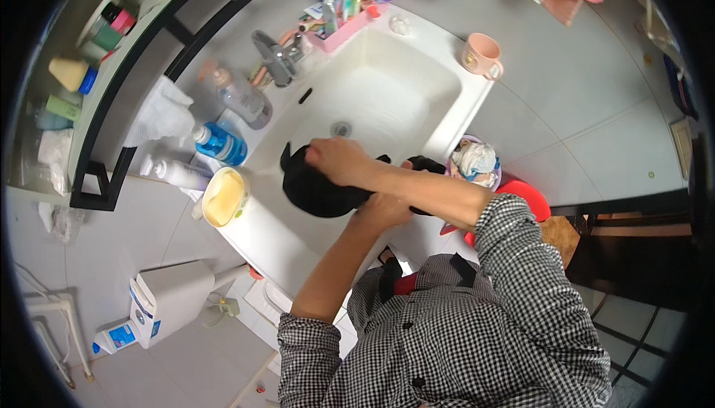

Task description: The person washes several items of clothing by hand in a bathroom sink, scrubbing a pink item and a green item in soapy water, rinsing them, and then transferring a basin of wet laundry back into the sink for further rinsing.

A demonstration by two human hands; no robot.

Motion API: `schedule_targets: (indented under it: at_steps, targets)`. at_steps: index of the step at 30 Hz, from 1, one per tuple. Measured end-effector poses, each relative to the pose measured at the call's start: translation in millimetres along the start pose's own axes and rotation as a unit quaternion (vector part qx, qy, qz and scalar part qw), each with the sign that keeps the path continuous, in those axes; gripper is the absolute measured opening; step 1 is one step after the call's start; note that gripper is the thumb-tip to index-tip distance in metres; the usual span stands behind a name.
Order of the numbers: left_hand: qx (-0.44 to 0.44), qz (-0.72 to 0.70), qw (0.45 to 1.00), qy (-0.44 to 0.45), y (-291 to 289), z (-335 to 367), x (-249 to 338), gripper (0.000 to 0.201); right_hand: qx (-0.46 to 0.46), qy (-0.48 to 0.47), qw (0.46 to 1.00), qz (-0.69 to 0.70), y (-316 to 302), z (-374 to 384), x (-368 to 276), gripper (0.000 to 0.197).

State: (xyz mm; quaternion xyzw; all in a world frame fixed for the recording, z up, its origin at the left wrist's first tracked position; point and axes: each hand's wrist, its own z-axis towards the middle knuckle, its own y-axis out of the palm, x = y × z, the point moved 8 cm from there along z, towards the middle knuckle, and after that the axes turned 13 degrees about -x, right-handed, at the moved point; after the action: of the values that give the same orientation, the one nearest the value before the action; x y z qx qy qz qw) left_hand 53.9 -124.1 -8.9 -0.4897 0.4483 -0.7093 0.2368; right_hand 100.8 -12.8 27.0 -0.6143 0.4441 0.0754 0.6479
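A black cloth item (322, 190) hangs bunched over the front left part of the white sink (290, 255); its exact kind is hard to tell. My right hand (337, 160) reaches across to the left, its fingers closed on the upper edge of the cloth. Below and to the right, my left hand (389, 208) is wrapped around another part of the same cloth, partly hidden beneath my right forearm. A black end of fabric sticks out past the left hand on the right. The drain (341, 128) shows in the basin behind the cloth.
Along the sink's left side stand a tap (277, 58), a pump bottle (244, 99), a blue bottle (221, 144) and a yellow soap dish (225, 197). A pink toiletry tray (342, 30) and a pink cup (481, 56) sit on the far rim. A filled bin (474, 163) stands right.
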Motion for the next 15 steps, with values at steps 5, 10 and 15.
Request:
schedule_targets:
  at_steps: [5,10,15]
  targets:
    - [0.104,0.228,0.961,0.113,-13,-11,30,0.041,0.022,-0.024,0.999,0.030,-9,-24,-15,0.025]
    - [-0.066,0.168,0.979,0.098,9,-23,27,0.046,0.206,-0.053,0.943,0.256,-55,-74,38,0.029]
    - [-0.043,0.090,0.975,0.199,18,-17,91,0.051,0.423,0.047,0.865,0.267,-61,-196,179,0.031]
